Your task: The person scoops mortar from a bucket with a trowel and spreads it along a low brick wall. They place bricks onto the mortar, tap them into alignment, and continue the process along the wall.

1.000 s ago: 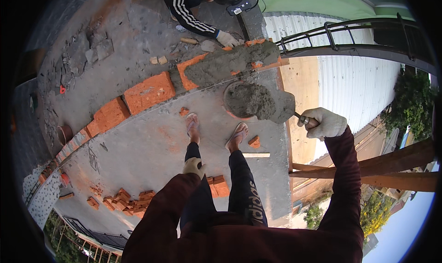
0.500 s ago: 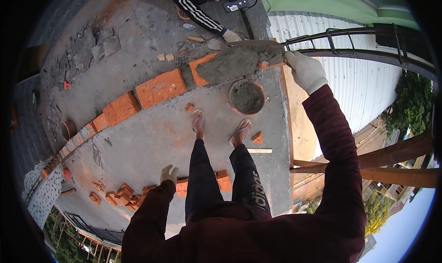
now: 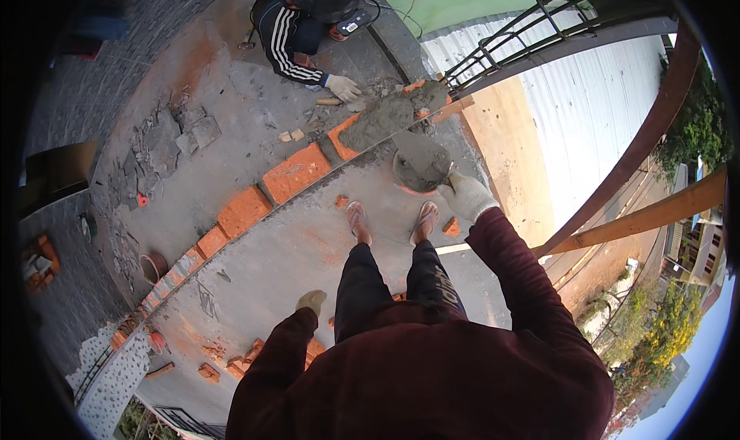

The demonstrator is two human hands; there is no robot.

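My right hand (image 3: pixel 462 193), in a pale knit glove, is shut on a trowel handle. The trowel blade (image 3: pixel 418 151) is down in a round bucket (image 3: pixel 407 184) of grey mortar beside my feet. My gloved left hand (image 3: pixel 311 301) hangs low beside my left leg, holding nothing, its fingers loosely extended. In front of me runs a row of orange bricks (image 3: pixel 297 170) along a string line, its right end covered with wet mortar (image 3: pixel 378 124).
A crouching co-worker (image 3: pixel 289 43) rests a gloved hand beside the row. Broken tile pieces (image 3: pixel 177 136), loose bricks (image 3: pixel 247 355) and another bucket (image 3: pixel 153 267) lie around. To my right are wooden beams (image 3: pixel 632 224), rebar (image 3: pixel 524 31) and a white corrugated roof (image 3: pixel 586 116) beyond the edge.
My right hand first carried the trowel to the mortar on the brick row, then lowered it into the bucket. My left hand dropped away from my thigh. The view has shifted.
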